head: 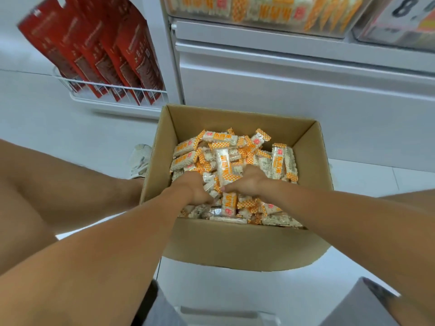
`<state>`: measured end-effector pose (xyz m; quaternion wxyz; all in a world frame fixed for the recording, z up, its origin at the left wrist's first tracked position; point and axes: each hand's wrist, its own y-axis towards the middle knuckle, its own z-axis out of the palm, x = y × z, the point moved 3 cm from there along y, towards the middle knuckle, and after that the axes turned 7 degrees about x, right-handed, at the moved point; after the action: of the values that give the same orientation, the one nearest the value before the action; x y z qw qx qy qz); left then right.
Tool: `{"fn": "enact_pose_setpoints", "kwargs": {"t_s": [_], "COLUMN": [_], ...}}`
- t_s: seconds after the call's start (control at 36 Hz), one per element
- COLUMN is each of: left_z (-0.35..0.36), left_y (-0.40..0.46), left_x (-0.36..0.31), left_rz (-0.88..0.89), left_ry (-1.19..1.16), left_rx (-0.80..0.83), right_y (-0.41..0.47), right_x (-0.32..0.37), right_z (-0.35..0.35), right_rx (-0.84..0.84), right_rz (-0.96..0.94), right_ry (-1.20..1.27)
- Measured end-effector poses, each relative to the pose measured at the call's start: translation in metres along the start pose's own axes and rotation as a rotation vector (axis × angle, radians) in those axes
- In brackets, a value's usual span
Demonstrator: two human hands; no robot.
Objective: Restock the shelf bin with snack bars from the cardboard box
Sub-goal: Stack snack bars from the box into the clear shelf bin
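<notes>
An open cardboard box (237, 243) stands on the white floor between my knees, filled with several white-and-orange wrapped snack bars (277, 161). Both hands are down in the pile. My left hand (193, 187) curls its fingers into the bars at the middle of the box. My right hand (247, 182) does the same beside it, thumb pointing left, with a bunch of bars bunched up between the two hands. A clear shelf bin (259, 22) holding the same bars sits at the top of the view, above the box.
A white wire rack (113, 92) with red packets (98, 50) hangs at the upper left. White shelf fronts (294, 67) rise behind the box. A second clear bin with a price tag (400, 20) is at the top right. My shoe (140, 158) is left of the box.
</notes>
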<state>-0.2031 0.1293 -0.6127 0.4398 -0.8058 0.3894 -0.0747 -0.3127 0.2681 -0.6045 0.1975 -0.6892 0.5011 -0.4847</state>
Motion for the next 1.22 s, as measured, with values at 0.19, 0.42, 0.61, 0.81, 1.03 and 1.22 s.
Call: {"fn": "enact_pose_setpoints", "kwargs": {"t_s": [0.19,0.42,0.61,0.81,1.03,1.22], "left_z": [-0.038,-0.098,-0.203,-0.265,-0.321,-0.347], "left_y": [-0.034,-0.077,-0.143,-0.168,-0.148,-0.127], "left_x": [-0.021,-0.07,-0.131,-0.148,-0.149,-0.152], "left_rz": [0.09,0.309,0.546,0.728,0.73,0.645], "left_ry": [-0.844,-1.13,-1.053,-0.907,-1.129,-1.178], "left_rx": [0.243,0.325,0.201,0.044,-0.145,-0.422], "right_y": [-0.036,-0.102,-0.16,-0.169,-0.158,-0.147], "right_x": [0.015,0.056,0.124,0.184,0.216,0.22], "right_z": [-0.049,-0.126,-0.209,-0.238,-0.266,-0.297], "right_rx": [0.232,0.265,-0.007,-0.197,-0.052,-0.156], "right_rz": [-0.039,-0.126,-0.435,-0.643,-0.79,-0.747], "right_ry": [0.45,0.344,0.57,0.673,0.838,0.746]}}
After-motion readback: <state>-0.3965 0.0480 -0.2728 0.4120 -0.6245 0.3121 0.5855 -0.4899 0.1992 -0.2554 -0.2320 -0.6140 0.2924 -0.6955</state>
